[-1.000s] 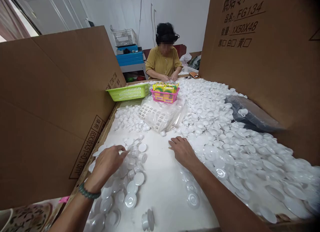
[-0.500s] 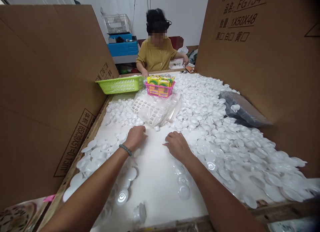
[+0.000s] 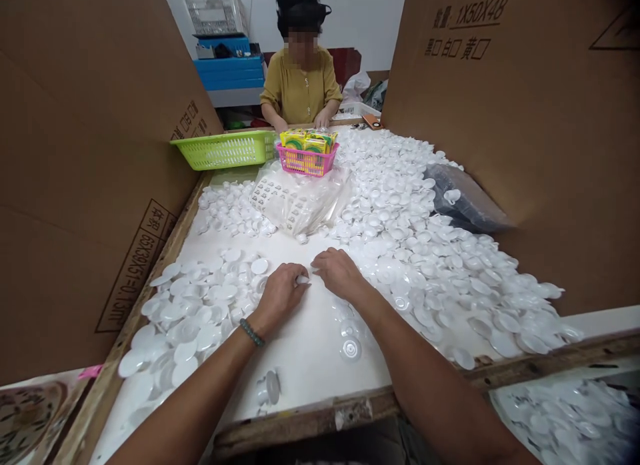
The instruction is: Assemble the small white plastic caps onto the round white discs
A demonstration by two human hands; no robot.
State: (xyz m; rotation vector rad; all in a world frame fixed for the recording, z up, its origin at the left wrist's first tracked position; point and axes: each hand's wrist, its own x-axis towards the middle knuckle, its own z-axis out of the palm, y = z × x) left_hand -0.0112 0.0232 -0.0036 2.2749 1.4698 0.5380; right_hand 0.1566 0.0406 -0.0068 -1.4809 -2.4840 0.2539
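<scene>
My left hand [image 3: 281, 293] and my right hand [image 3: 339, 273] meet over the white table top [image 3: 305, 345]. Both have their fingers curled in. A small white plastic piece [image 3: 303, 279] sits between the fingertips of the two hands. My left wrist carries a green bead bracelet [image 3: 251, 332]. A heap of flat white plastic discs [image 3: 195, 311] lies just left of my left hand. A much larger spread of white plastic caps [image 3: 425, 251] lies to the right of my right hand.
Tall cardboard walls stand on the left [image 3: 90, 151] and right [image 3: 525, 118]. Further off are clear bags of parts [image 3: 295, 201], a pink basket [image 3: 306, 159], a green basket [image 3: 225, 149] and a dark bag [image 3: 463, 201]. A person in a yellow top [image 3: 301, 85] works at the far end.
My left hand left the disc heap on the left, reached forward toward the bags, then drew back to meet my right hand at the middle. The camera tilted down.
</scene>
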